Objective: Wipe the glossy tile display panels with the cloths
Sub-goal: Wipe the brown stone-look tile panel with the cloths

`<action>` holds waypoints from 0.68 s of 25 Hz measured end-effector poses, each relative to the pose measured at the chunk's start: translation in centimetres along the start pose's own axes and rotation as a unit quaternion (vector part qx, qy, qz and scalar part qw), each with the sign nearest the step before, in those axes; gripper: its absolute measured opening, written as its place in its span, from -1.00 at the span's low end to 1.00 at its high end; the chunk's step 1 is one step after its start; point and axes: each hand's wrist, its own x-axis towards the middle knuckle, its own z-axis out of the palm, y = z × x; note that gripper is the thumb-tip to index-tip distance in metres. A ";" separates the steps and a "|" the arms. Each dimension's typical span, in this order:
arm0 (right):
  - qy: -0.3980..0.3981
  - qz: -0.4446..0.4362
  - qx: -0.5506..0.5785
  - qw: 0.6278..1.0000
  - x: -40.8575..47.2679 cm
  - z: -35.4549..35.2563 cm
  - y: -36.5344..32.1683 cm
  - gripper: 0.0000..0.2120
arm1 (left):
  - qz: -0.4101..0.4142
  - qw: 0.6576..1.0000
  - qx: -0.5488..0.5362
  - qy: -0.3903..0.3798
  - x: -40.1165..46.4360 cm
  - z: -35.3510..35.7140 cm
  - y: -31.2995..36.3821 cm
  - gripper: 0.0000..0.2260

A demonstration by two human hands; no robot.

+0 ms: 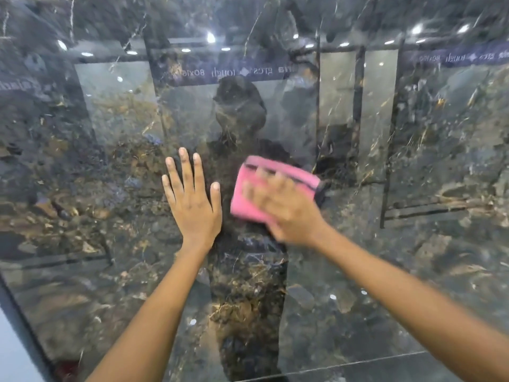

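Note:
A dark glossy marble-look tile panel point(385, 257) with gold and white veins fills the view. My left hand point(192, 199) lies flat against it near the centre, fingers straight and spread. Just to its right my right hand point(286, 210) presses a folded pink cloth point(248, 188) with a dark edge against the panel. That hand is motion-blurred, with its fingers laid over the cloth. The cloth's lower right part is hidden under the hand.
The panel mirrors ceiling lights, other display stands and the person's dark outline. Its dark frame edge point(24, 321) runs down the lower left, with a pale surface point(11, 354) beyond. A thin seam point(358, 363) crosses the bottom right.

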 end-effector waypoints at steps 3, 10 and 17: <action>-0.235 -0.261 -0.007 0.936 -8.9 1.2 -6.1 -0.31 | 0.015 0.999 -0.013 -0.046 -6.3 0.4 -0.9 -0.48; -0.120 0.165 -0.036 0.978 -4.8 -4.9 7.2 -0.45 | -0.019 0.993 0.034 -0.110 -21.9 2.5 -3.4 -0.52; -0.249 -0.219 0.040 0.943 -21.3 1.7 -5.7 -0.58 | 0.002 0.999 0.021 -0.033 -22.0 3.8 -3.8 -0.53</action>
